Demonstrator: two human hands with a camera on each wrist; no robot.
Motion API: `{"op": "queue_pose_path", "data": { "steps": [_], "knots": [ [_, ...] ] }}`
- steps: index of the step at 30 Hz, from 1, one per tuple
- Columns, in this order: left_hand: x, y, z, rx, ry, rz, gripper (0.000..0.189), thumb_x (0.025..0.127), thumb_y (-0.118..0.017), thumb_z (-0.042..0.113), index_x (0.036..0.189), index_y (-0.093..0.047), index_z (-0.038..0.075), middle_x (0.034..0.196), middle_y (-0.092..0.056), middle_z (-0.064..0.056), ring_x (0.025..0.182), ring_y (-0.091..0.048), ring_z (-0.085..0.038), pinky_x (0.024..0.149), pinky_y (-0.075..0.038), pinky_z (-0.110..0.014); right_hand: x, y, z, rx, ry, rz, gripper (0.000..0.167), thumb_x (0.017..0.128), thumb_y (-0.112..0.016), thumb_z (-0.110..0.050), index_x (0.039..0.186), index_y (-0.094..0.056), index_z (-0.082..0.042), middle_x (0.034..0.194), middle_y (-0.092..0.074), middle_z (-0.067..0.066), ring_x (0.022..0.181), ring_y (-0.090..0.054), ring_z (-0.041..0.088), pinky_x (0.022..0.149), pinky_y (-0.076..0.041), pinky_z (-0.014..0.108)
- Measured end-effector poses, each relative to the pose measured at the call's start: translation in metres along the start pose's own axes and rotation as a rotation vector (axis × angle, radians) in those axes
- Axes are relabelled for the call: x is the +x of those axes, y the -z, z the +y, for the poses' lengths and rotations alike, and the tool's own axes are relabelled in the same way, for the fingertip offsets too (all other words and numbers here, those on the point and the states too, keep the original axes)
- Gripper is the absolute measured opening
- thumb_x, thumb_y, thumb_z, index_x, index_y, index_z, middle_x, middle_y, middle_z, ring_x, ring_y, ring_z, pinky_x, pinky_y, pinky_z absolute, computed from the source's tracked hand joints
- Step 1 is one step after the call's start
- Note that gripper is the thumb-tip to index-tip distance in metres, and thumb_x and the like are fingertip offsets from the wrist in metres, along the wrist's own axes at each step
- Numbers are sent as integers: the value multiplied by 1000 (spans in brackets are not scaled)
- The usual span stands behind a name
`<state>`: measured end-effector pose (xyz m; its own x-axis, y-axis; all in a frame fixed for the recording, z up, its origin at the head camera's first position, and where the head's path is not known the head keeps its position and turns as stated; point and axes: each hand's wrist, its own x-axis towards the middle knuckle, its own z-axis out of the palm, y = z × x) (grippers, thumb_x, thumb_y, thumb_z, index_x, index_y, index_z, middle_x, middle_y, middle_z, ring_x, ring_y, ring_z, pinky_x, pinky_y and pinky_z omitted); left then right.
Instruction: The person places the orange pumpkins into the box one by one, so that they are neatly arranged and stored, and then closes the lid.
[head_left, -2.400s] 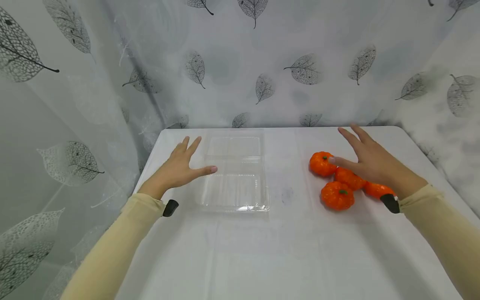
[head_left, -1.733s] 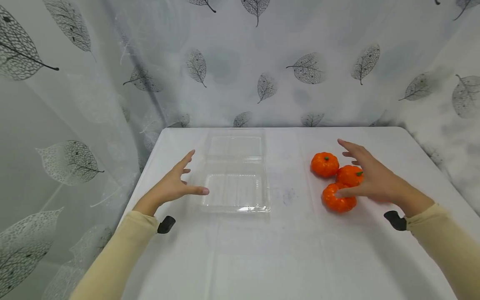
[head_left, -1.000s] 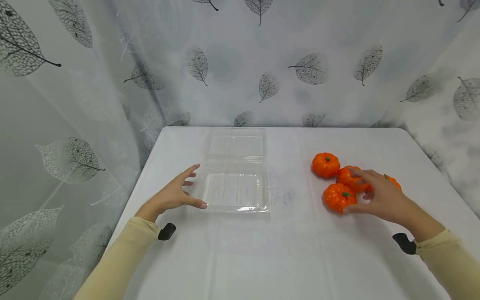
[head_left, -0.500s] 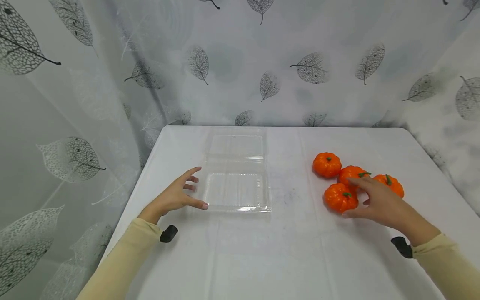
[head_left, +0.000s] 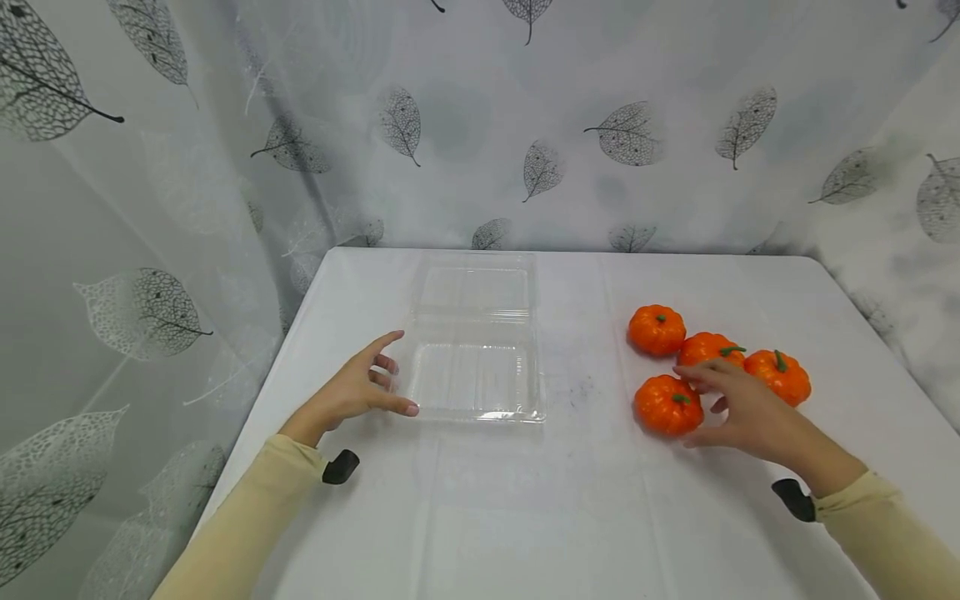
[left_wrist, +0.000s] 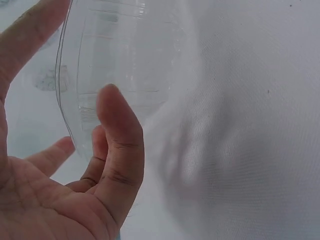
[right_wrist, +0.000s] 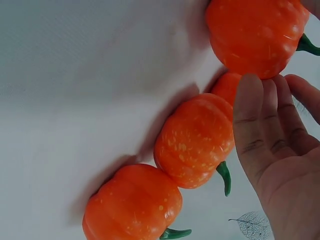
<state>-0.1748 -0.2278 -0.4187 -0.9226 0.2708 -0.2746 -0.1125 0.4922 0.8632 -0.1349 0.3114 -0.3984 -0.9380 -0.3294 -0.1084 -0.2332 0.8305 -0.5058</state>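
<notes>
Several small orange pumpkins with green stems sit on the right. My right hand [head_left: 742, 412] pinches the nearest pumpkin [head_left: 669, 405], thumb on its near side and fingertips on its far side; in the right wrist view the fingertips meet this pumpkin [right_wrist: 257, 35] at its lower edge. Just behind it are the middle pumpkin [head_left: 708, 350], the right pumpkin [head_left: 777, 375] and the far-left pumpkin [head_left: 657, 330]. At the left, a clear plastic clamshell box [head_left: 476, 379] lies unfolded. Beside its left edge my left hand [head_left: 351, 390] holds nothing, fingers loosely bent, thumb near the front corner.
A white cloth covers the table [head_left: 525, 517]. Behind it and along both sides hangs a pale curtain [head_left: 465, 125] printed with grey leaves. The box's lid half [head_left: 474, 287] lies flat toward the table's far edge.
Both hands have come down and nearer, the left to the box's edge, the right onto the nearest pumpkin. That pumpkin has shifted slightly left and toward me, away from the middle one.
</notes>
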Motion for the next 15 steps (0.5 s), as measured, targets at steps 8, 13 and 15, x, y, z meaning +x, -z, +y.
{"op": "queue_pose_path", "data": {
  "steps": [8,13,15],
  "knots": [
    [1,-2,2,-64,21,-4,125,63,-99,17,162,-23,27,125,-44,-22,86,-54,-27,67,-53,-42,3,-2,4,-41,56,21,95,67,-95,-43,143,-55,-2,126,-54,13,102,-58,29,77,-53,41],
    [2,-3,3,-70,26,-3,125,63,-99,17,162,-23,27,120,-44,-22,80,-54,-23,67,-54,-40,5,-4,6,-39,46,18,89,68,-94,-45,140,-59,-5,128,-51,16,101,-60,30,76,-54,42],
    [2,-3,3,-71,26,-2,124,64,-98,17,162,-23,27,119,-44,-22,78,-54,-22,67,-54,-40,6,-5,7,-28,37,11,88,68,-93,-46,139,-60,-6,129,-50,17,99,-61,30,76,-54,41]
  ]
}}
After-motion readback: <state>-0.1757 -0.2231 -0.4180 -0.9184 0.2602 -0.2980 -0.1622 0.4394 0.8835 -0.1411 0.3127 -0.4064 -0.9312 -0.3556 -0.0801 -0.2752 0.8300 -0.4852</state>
